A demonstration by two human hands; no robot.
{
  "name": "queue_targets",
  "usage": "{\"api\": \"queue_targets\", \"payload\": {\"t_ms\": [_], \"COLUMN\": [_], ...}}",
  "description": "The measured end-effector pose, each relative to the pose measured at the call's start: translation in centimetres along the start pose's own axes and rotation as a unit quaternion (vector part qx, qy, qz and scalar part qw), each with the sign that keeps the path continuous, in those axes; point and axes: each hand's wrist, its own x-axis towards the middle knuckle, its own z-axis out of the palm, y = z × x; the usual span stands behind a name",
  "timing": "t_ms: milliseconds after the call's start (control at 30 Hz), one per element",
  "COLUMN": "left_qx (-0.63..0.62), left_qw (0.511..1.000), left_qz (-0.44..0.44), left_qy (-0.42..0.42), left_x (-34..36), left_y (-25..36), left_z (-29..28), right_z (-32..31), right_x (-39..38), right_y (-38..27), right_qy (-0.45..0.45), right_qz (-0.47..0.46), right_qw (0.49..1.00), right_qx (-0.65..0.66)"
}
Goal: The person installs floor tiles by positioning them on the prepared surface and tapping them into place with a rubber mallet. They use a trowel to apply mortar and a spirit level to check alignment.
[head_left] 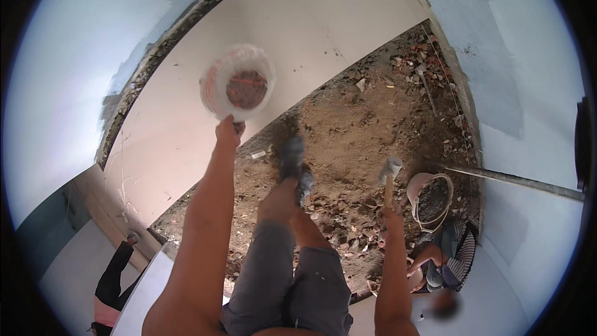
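At the end of my outstretched left arm, my left hand (230, 132) is closed on the near rim of a whitish plastic bucket (211, 90). Reddish-brown material (247, 89) shows at the bucket's bottom, and the bucket hangs over the pale tiled floor. My right hand (390, 219) grips the wooden handle of a mallet (390, 171), its pale grey head pointing away from me over the bare soil. Just right of the mallet stands a second bucket (418, 190) filled with grey mortar, its handle lying toward me.
Broken rubble (354, 236) litters the soil (348, 118). A long metal bar (516, 178) reaches in from the right wall. Another person in striped clothing (463, 249) crouches at lower right; a second person in dark trousers (112, 280) is at lower left. A thin string (444, 65) runs along the right wall.
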Motion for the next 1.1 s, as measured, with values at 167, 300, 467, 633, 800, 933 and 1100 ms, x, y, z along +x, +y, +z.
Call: {"api": "queue_targets", "payload": {"t_ms": [167, 300, 467, 633, 800, 933, 1100], "left_qx": [-0.029, -0.045, 0.331, 0.548, 0.713, 0.742, 0.762], "left_qw": [0.999, 0.998, 0.87, 0.74, 0.629, 0.612, 0.568], "left_qz": [-0.017, -0.019, 0.136, 0.355, 0.286, 0.25, 0.285], "left_qy": [0.001, -0.036, 0.338, 0.158, 0.116, 0.114, 0.122], "left_x": [4.4, 8.9, 7.2, 3.2, 10.1, 16.5, 21.8], "left_y": [2.9, 1.8, 1.6, 4.4, 5.8, 4.7, 4.4], "left_z": [8.9, 10.9, 13.0, 15.5, 19.6, 21.9, 20.9], "right_z": [2.1, 5.6, 10.7, 13.8, 16.6, 17.2, 15.6], "right_x": [0.7, 1.1, 1.3, 3.4, 5.3, 8.9, 13.4], "right_y": [-2.0, -5.5, -10.6, -15.7, -22.0, -26.9, -34.0], "right_qy": [-0.011, -0.106, -0.153, -0.174, -0.185, -0.258, -0.339], "right_qz": [0.027, 0.066, 0.108, 0.059, 0.025, 0.035, 0.081], "right_qw": [0.999, 0.992, 0.979, 0.965, 0.953, 0.913, 0.85], "right_qx": [-0.031, -0.028, -0.083, -0.185, -0.24, -0.315, -0.396]}}
